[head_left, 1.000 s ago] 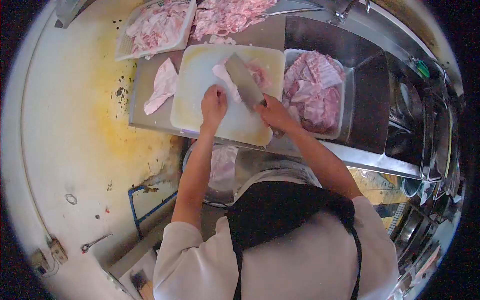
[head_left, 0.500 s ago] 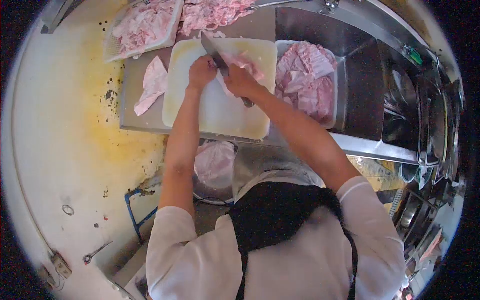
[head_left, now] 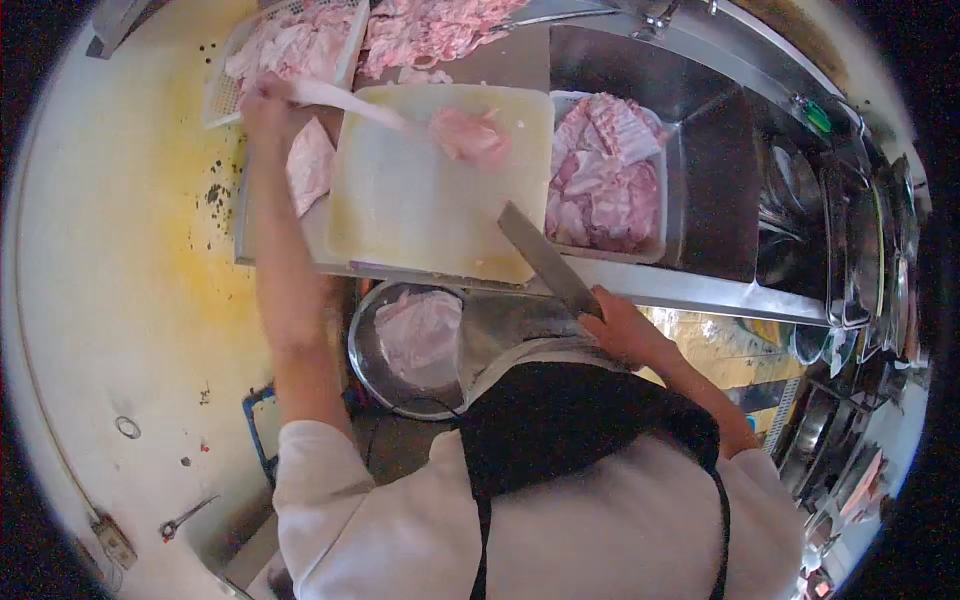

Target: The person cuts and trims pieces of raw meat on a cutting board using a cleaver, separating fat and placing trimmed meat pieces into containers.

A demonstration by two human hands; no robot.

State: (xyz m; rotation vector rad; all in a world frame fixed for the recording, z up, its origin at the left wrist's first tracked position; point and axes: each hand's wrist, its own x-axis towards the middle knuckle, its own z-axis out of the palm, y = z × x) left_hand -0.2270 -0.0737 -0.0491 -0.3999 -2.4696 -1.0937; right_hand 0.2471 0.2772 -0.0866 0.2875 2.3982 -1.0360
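Note:
My left hand (head_left: 266,100) is closed on one end of a long pale strip of fat or skin (head_left: 335,97), near the front of the white perforated basket (head_left: 217,105). The strip is blurred and trails over the left part of the white cutting board (head_left: 400,225). A pink piece of meat (head_left: 470,137) lies on the board's far half. Down by the counter's front edge, my right hand (head_left: 625,325) grips the handle of a broad-bladed kitchen knife (head_left: 545,258), its blade angled over the board's near right corner. Left of the board rests another pale piece of meat (head_left: 311,168).
Pale trimmings (head_left: 300,40) fill the basket, and a pink pile (head_left: 430,35) sits behind the board. To the right, a white tray (head_left: 655,250) holds ribs and meat slabs (head_left: 610,170) beside the sink (head_left: 715,190). Below the counter, a metal bowl (head_left: 362,365) contains pale meat.
My left hand has moved from the board to the basket side, pulling the pale strip with it. My right hand has drawn the knife back and right, off the meat.

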